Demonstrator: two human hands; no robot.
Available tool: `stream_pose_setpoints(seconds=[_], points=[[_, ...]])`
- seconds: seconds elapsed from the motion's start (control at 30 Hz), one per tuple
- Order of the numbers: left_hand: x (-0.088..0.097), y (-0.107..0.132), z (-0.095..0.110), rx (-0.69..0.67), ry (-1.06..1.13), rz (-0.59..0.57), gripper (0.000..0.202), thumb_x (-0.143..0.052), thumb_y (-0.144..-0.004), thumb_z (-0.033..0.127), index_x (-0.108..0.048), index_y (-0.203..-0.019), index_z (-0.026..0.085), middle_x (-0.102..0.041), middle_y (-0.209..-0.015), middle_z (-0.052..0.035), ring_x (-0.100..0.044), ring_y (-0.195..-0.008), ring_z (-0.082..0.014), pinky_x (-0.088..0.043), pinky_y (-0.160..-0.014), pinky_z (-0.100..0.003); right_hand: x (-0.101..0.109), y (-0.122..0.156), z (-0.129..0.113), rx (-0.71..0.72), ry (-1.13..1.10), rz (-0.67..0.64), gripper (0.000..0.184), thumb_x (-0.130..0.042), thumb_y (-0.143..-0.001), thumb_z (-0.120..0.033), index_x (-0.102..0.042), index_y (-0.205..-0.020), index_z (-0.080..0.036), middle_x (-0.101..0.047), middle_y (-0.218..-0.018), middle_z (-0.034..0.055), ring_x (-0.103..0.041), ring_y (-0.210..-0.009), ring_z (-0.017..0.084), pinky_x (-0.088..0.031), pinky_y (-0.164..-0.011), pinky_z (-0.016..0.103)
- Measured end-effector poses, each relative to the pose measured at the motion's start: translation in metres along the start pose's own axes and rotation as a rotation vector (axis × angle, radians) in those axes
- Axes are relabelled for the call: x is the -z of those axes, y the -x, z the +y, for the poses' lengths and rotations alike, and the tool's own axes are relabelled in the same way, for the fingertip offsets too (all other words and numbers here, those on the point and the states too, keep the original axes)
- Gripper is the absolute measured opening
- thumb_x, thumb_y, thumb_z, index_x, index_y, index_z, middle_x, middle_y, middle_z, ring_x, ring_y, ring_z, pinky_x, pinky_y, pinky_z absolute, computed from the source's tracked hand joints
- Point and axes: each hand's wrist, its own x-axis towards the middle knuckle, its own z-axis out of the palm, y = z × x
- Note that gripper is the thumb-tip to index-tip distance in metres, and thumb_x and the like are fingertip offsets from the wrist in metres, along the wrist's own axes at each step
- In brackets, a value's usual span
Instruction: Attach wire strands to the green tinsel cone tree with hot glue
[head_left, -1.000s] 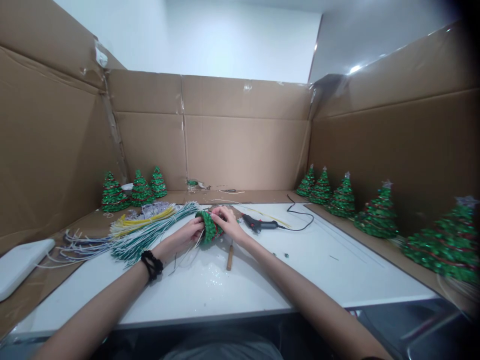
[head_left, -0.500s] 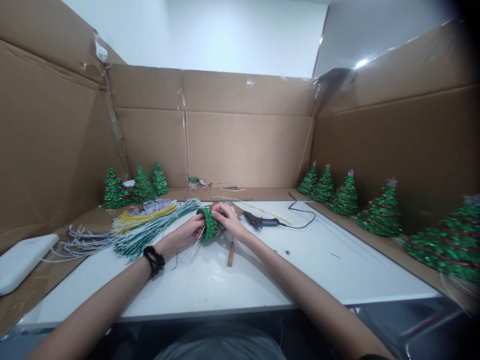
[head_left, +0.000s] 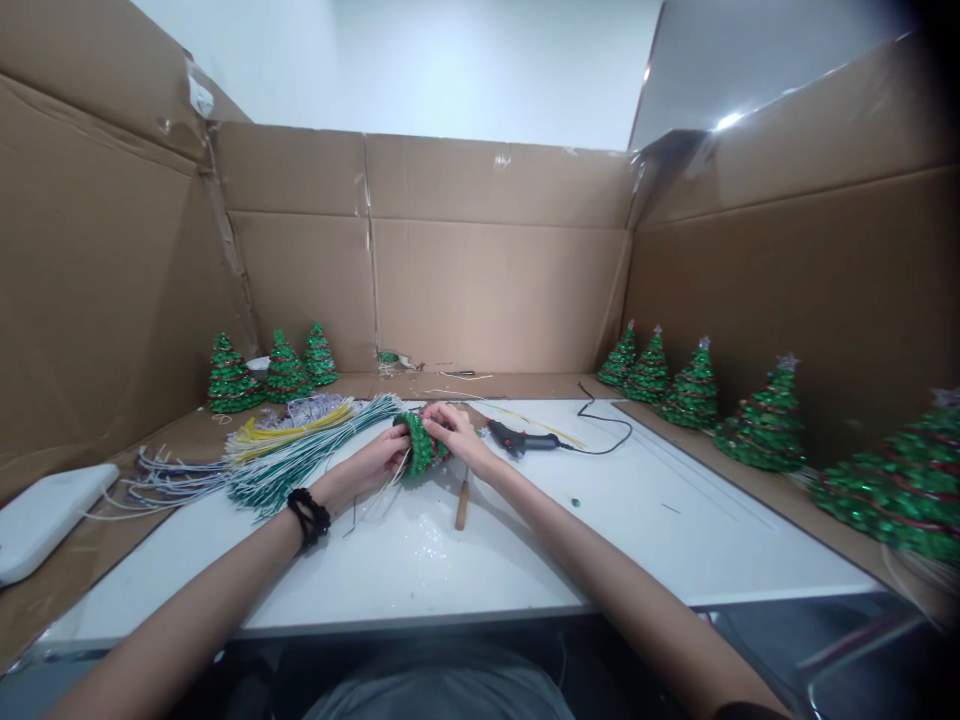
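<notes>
Cardboard walls (head_left: 495,290) enclose a white table (head_left: 637,560); clock positions are read about the held tree (head_left: 420,450), twelve pointing away from the person. A row of five green trees (head_left: 763,425) stands from two to three o'clock, and three similar trees (head_left: 286,370) stand near ten. A bundle of coloured strands (head_left: 296,455) lies at nine; a white box (head_left: 56,520) lies farther out, between eight and nine. The left hand (head_left: 381,456) has its fingers closed on the base of the held tree, which is tilted near the table's middle; the right hand (head_left: 454,436) pinches its side, fingers nearly together. A glue gun (head_left: 523,440) lies at three o'clock, a wooden handle (head_left: 461,506) at five, a green bead (head_left: 575,502) at four
</notes>
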Motion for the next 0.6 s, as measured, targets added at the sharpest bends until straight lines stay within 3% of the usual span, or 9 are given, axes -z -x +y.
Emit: stream_pose_setpoints(seconds=[0.3, 0.6], points=[[0.0015, 0.0001, -0.0011, -0.011, -0.004, -0.003, 0.031, -0.071, -0.069, 0.025, -0.062, -0.097, 0.016, -0.052, -0.061, 0.0027, -0.044, -0.053, -0.0094, -0.032, -0.049, -0.020, -0.0034, -0.0032, 0.0026, -0.033, -0.059, 0.018, 0.021, -0.051, -0.081, -0.044, -0.056, -0.079, -0.024, -0.050, -0.071, -0.0011, -0.048, -0.077, 0.019, -0.039, -0.069, 0.029], [-0.0022, 0.0007, 0.0010, 0.008, -0.013, 0.038, 0.031, -0.070, -0.068, 0.024, -0.061, -0.095, 0.016, -0.047, -0.057, 0.0047, -0.032, -0.045, -0.0063, -0.021, -0.044, -0.021, 0.0014, -0.0086, -0.0003, -0.035, -0.089, -0.044, 0.017, -0.055, -0.076, -0.040, -0.057, -0.079, -0.023, -0.053, -0.068, -0.0035, -0.049, -0.071, 0.016, -0.040, -0.068, 0.027]])
